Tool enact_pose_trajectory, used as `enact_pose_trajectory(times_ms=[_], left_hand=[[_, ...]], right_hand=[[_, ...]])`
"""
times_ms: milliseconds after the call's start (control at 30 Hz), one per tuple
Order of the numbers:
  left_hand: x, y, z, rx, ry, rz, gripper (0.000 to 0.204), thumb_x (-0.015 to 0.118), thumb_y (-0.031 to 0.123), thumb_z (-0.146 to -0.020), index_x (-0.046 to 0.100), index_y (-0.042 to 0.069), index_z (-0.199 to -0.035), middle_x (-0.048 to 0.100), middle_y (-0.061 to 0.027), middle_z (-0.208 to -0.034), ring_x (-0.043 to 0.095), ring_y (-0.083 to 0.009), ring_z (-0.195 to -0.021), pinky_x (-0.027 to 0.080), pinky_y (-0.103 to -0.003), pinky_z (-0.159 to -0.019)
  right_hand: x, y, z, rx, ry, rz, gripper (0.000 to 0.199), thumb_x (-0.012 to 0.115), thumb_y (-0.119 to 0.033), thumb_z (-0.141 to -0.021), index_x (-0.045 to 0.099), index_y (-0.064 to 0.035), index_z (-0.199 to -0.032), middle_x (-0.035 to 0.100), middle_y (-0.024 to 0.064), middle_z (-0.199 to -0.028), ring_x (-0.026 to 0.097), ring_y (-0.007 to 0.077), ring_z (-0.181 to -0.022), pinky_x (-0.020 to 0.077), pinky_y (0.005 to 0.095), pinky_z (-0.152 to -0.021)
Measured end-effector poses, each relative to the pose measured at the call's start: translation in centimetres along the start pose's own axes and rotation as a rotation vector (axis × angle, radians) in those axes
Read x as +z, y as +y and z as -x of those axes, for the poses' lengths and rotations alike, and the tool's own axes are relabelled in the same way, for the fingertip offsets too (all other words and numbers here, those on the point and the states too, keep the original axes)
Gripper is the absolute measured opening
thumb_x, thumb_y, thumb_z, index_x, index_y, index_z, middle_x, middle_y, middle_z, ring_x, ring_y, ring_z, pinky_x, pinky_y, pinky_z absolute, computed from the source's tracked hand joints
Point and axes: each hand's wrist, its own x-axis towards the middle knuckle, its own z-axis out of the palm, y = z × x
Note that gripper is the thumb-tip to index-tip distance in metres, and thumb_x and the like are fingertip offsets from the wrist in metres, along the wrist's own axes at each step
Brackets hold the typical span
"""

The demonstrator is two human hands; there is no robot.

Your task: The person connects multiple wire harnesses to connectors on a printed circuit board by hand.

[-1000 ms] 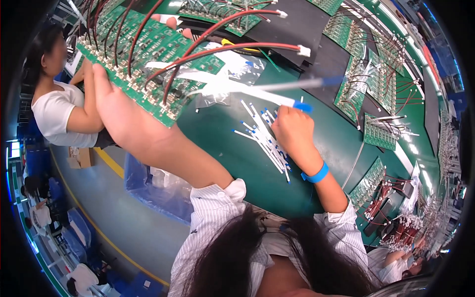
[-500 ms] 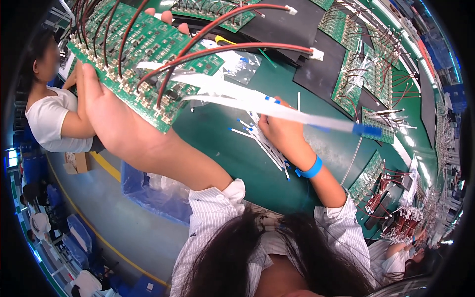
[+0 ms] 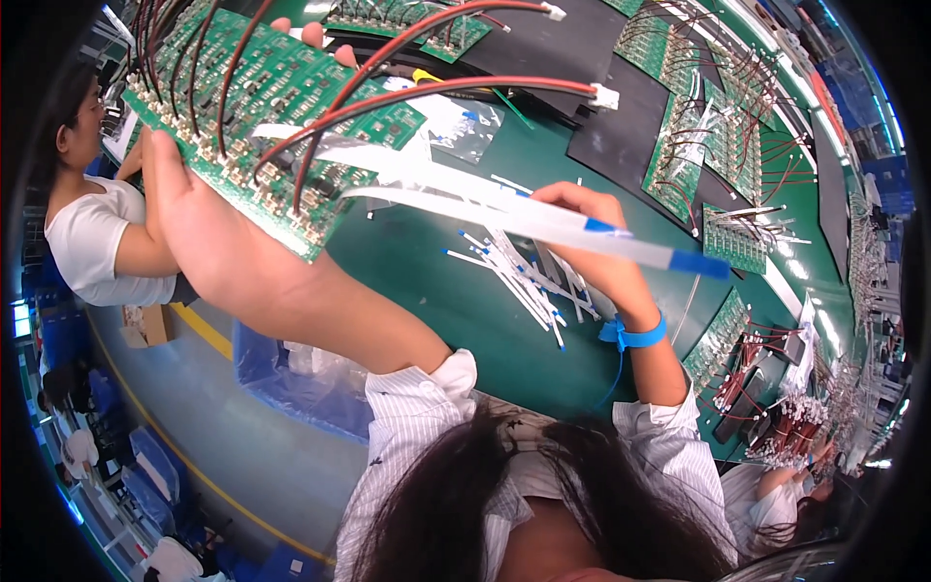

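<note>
My left hand (image 3: 228, 233) holds up a green circuit board panel (image 3: 291, 82), its fingertips showing past the far edge. Red and black wires with white plugs (image 3: 606, 96) rise from the panel. Several white flat ribbon cables (image 3: 465, 204) with blue ends stretch from it to the right. Behind them, my right hand (image 3: 606, 257) has its fingers curled, apparently pinching a white flat cable (image 3: 509, 184); the ribbons in front partly cover this grip. A blue wrist strap (image 3: 635, 335) circles that wrist. Just beside the hand, loose flat cables (image 3: 519, 286) lie piled on the green table.
More wired circuit boards (image 3: 679, 145) stand on black mats (image 3: 616, 145) at the right. A clear plastic bag (image 3: 470, 126) lies farther back. Wire bundles (image 3: 790, 427) are near right. A blue-lined bin (image 3: 301, 388) stands beside the table, and a person (image 3: 107, 213) works at the left.
My right hand has moved up and to the right from the loose cables, uncovering more of the pile. The panel in my left hand has shifted slightly left.
</note>
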Motion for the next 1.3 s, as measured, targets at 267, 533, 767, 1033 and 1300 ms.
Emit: enact_pose_trajectory(times_ms=[267,533,767,1033,1300], left_hand=[[0.2,-0.6,-0.1,-0.017,0.014,0.048,0.060,0.019,0.035,-0.093,0.019,-0.005,-0.137,0.026,-0.0269,-0.138,0.030,-0.0458,-0.124,0.025,-0.058,-0.101],[-0.3,-0.6,-0.2,-0.009,0.008,0.098,0.061,0.017,0.039,-0.095,0.031,-0.011,-0.127,0.038,-0.0314,-0.125,0.041,-0.0426,-0.115,0.027,-0.057,-0.101],[0.1,-0.3,0.0,-0.030,0.002,0.084,0.061,0.018,0.040,-0.095,0.032,-0.011,-0.126,0.040,-0.0312,-0.124,0.041,-0.0436,-0.115,0.028,-0.057,-0.101],[-2.9,-0.6,-1.4,-0.191,-0.383,0.533,0.056,0.020,0.039,-0.095,0.035,-0.003,-0.128,0.040,-0.0271,-0.127,0.040,-0.0460,-0.115,0.029,-0.062,-0.097],[-1.3,-0.6,-0.2,-0.184,-0.317,0.488,0.056,0.020,0.040,-0.095,0.036,-0.003,-0.128,0.043,-0.0281,-0.124,0.044,-0.0458,-0.110,0.033,-0.061,-0.094]], right_hand=[[-1.5,0.1,-0.1,-0.077,0.071,-0.006,0.007,0.065,-0.003,-0.074,0.065,-0.0017,-0.081,0.063,0.0026,-0.069,0.057,0.0068,-0.063,0.0457,0.0207,-0.058],[-2.7,-3.2,1.2,-0.045,0.035,0.132,0.007,0.067,-0.006,-0.074,0.066,-0.0034,-0.080,0.061,0.0018,-0.074,0.052,0.0053,-0.062,0.0401,0.0202,-0.052],[-3.0,-2.8,0.8,-0.192,0.038,0.125,0.005,0.067,-0.007,-0.075,0.065,-0.0038,-0.078,0.063,0.0001,-0.077,0.053,0.0051,-0.063,0.0401,0.0198,-0.052],[-2.1,-4.9,2.0,-0.084,0.007,-0.511,0.017,0.054,0.006,-0.079,0.049,0.0064,-0.096,0.062,0.0216,-0.088,0.065,0.0288,-0.080,0.0545,0.0356,-0.072],[-1.5,-5.5,1.8,-0.260,0.046,-0.492,0.013,0.051,0.007,-0.084,0.051,0.0073,-0.097,0.063,0.0212,-0.095,0.064,0.0246,-0.090,0.0520,0.0307,-0.080]])
